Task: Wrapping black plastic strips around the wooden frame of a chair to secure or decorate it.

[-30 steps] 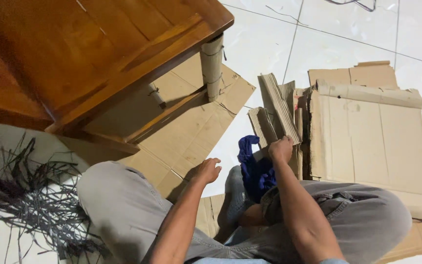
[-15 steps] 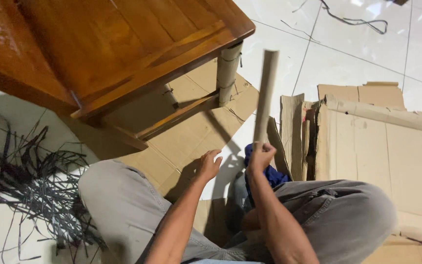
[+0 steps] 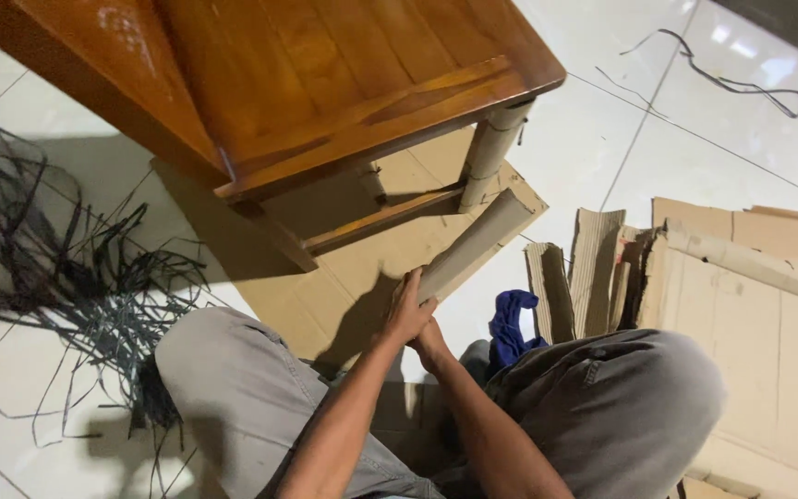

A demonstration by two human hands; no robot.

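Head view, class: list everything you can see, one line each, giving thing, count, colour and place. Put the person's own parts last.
Wooden table: one, reddish brown, top left.
Wrapped table leg: one, cardboard-covered, under table corner.
Folded cardboard strip: one, tan, held in both hands.
Flat cardboard sheet: one, tan, under table.
Cardboard pile: several pieces, tan, right.
Blue cloth: one, by right knee.
Black strapping: tangle, left floor.
Black cord: one, top right.
Floor tiles: white.
Left hand, right hand: gripping strip.

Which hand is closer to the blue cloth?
Right. The right hand sits low on the cardboard strip, just left of the blue cloth. The left hand grips the strip above it, farther from the cloth.
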